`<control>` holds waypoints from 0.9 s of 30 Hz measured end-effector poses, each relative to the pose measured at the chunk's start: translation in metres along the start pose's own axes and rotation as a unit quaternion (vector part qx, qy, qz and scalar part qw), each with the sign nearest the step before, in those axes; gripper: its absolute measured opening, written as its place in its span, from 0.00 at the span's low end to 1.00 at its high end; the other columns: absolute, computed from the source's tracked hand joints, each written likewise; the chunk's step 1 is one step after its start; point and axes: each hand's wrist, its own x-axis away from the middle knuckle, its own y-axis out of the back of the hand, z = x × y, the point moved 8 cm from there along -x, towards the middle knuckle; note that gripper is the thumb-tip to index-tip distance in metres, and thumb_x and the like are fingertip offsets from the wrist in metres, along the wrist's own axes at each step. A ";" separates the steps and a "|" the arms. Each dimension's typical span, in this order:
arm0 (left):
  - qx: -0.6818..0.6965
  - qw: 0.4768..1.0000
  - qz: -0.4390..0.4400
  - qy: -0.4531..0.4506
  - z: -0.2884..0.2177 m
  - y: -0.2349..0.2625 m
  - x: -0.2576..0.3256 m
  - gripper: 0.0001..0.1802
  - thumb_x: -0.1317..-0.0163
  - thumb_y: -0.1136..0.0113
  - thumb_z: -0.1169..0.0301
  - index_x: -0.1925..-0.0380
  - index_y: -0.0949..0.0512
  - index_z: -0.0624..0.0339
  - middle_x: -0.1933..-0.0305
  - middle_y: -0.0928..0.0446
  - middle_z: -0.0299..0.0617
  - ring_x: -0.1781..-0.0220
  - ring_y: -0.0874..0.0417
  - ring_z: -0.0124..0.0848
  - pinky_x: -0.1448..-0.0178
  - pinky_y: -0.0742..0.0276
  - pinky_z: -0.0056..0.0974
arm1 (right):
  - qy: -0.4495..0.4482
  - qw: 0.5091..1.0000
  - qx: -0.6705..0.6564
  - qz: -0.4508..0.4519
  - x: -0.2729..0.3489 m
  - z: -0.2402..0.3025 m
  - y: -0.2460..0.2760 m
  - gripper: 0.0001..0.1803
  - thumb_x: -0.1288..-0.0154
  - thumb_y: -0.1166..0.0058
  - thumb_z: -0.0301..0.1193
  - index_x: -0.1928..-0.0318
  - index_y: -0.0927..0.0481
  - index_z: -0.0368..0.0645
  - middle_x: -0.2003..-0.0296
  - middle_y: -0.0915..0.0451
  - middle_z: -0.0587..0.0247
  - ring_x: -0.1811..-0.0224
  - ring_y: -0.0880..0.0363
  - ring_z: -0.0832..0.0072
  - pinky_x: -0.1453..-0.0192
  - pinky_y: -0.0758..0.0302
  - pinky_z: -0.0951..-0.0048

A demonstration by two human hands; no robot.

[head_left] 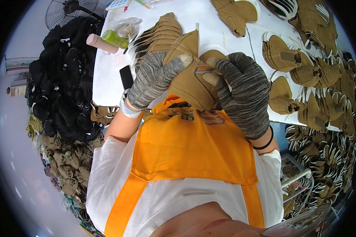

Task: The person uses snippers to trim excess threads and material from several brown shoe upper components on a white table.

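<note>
A tan shoe upper with stitched seams is held up over the near edge of the table, in front of my chest. My left hand, in a grey knit glove with light fingertips, is closed on its left side, thumb across the front. My right hand, gloved the same way, is closed at the upper's right edge. Between its thumb and finger shows a thin shiny piece with an orange tint, mostly hidden, whose kind I cannot make out. Behind the hands lies another tan upper, partly covered.
On the white table stand a row of tan uppers, a pink bottle, a green bottle and a phone. Stacked uppers fill the right side. Black uppers are heaped at left; a fan stands behind.
</note>
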 end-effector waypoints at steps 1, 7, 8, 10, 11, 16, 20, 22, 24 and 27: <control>-0.002 1.000 0.002 0.003 0.000 0.000 -0.001 0.13 0.35 0.44 0.63 0.57 0.19 0.58 0.65 0.17 0.43 0.63 0.17 0.29 0.60 0.23 0.30 | 0.003 1.000 0.007 0.002 -0.001 0.000 0.001 0.13 0.46 0.40 0.37 0.63 0.19 0.42 0.71 0.25 0.60 0.70 0.25 0.64 0.66 0.28 0.65; -0.042 0.999 0.022 -0.006 0.013 0.002 -0.002 0.13 0.34 0.46 0.65 0.55 0.20 0.57 0.63 0.18 0.43 0.60 0.17 0.29 0.58 0.23 0.30 | -0.039 0.994 -0.104 0.003 -0.001 -0.012 -0.004 0.13 0.49 0.37 0.36 0.64 0.18 0.43 0.73 0.25 0.61 0.71 0.24 0.65 0.67 0.27 0.67; -0.032 0.999 0.025 -0.007 0.015 0.001 -0.002 0.13 0.34 0.46 0.65 0.55 0.20 0.57 0.62 0.18 0.43 0.60 0.17 0.29 0.58 0.23 0.30 | -0.047 0.991 -0.121 0.011 0.000 -0.014 -0.005 0.13 0.49 0.36 0.36 0.64 0.18 0.43 0.73 0.25 0.61 0.71 0.24 0.65 0.67 0.26 0.67; 0.125 0.987 0.033 0.091 0.023 -0.004 -0.002 0.14 0.35 0.44 0.64 0.55 0.20 0.59 0.62 0.18 0.42 0.59 0.18 0.28 0.57 0.24 0.30 | -0.043 0.988 -0.151 0.013 0.001 -0.017 -0.008 0.13 0.50 0.36 0.35 0.64 0.17 0.44 0.73 0.25 0.61 0.71 0.24 0.65 0.67 0.26 0.67; 0.147 0.982 0.044 0.110 0.022 -0.008 -0.003 0.15 0.36 0.43 0.63 0.55 0.21 0.60 0.63 0.18 0.41 0.60 0.18 0.28 0.57 0.24 0.29 | -0.041 0.985 -0.165 0.014 0.001 -0.019 -0.009 0.13 0.50 0.36 0.35 0.64 0.17 0.45 0.73 0.25 0.61 0.71 0.24 0.65 0.66 0.26 0.66; 0.238 0.949 0.088 0.186 0.035 -0.019 -0.001 0.21 0.41 0.38 0.58 0.57 0.21 0.66 0.64 0.19 0.38 0.62 0.20 0.24 0.58 0.26 0.28 | -0.009 0.973 -0.225 0.047 0.003 -0.027 -0.021 0.12 0.51 0.36 0.32 0.63 0.17 0.45 0.73 0.25 0.61 0.69 0.24 0.65 0.65 0.26 0.66; 0.266 0.940 0.083 0.198 0.033 -0.024 0.000 0.21 0.41 0.38 0.58 0.58 0.20 0.65 0.65 0.19 0.38 0.63 0.21 0.23 0.59 0.26 0.27 | 0.027 0.936 -0.347 0.056 0.008 -0.027 -0.032 0.13 0.49 0.36 0.32 0.61 0.18 0.45 0.70 0.24 0.62 0.66 0.24 0.67 0.61 0.26 0.68; 0.277 0.937 0.079 0.199 0.032 -0.025 0.000 0.20 0.41 0.37 0.58 0.58 0.20 0.64 0.65 0.19 0.37 0.64 0.21 0.22 0.60 0.27 0.27 | -0.060 0.907 -0.410 0.074 0.013 -0.036 -0.041 0.13 0.48 0.36 0.30 0.59 0.18 0.44 0.69 0.25 0.63 0.65 0.25 0.70 0.59 0.26 0.70; 0.258 0.939 0.099 0.204 0.033 -0.027 -0.001 0.20 0.42 0.37 0.58 0.58 0.20 0.64 0.64 0.19 0.37 0.64 0.21 0.22 0.61 0.27 0.27 | -0.150 0.861 -0.483 0.056 0.023 -0.044 -0.050 0.14 0.47 0.36 0.28 0.59 0.19 0.43 0.69 0.26 0.65 0.65 0.25 0.72 0.59 0.26 0.72; 0.216 0.943 0.104 0.232 0.034 -0.028 -0.003 0.18 0.40 0.38 0.60 0.57 0.20 0.63 0.65 0.19 0.37 0.66 0.21 0.24 0.62 0.27 0.29 | -0.194 0.840 -0.506 0.027 0.030 -0.050 -0.055 0.13 0.47 0.36 0.25 0.60 0.20 0.41 0.69 0.27 0.65 0.64 0.23 0.75 0.62 0.24 0.74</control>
